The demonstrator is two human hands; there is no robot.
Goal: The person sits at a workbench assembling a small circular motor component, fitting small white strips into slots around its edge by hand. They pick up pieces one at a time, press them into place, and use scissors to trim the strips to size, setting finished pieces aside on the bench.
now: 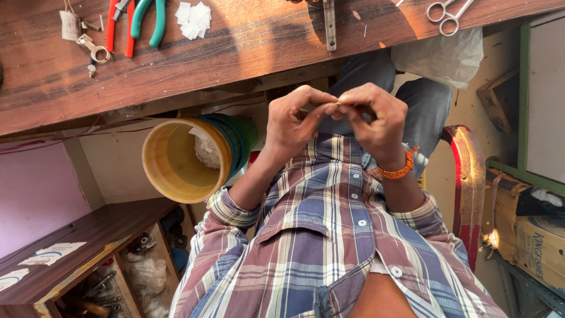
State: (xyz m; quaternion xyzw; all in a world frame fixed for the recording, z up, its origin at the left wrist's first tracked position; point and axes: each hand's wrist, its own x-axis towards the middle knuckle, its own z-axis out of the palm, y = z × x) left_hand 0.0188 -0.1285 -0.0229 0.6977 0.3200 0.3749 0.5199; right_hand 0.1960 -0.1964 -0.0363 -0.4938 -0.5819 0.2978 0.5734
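Fingers (318,97) of left hand (292,123) and right hand (376,121) meet tip to tip, pinched shut on a small piece (307,108) too tiny to identify, held above the lap just below the bench (247,53) edge; apparently mid fine handwork, calling for a steady pinch.

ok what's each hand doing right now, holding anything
left hand: fingers pinched on a small thin piece, too small to identify
right hand: fingertips pinched against the left's, on the same piece
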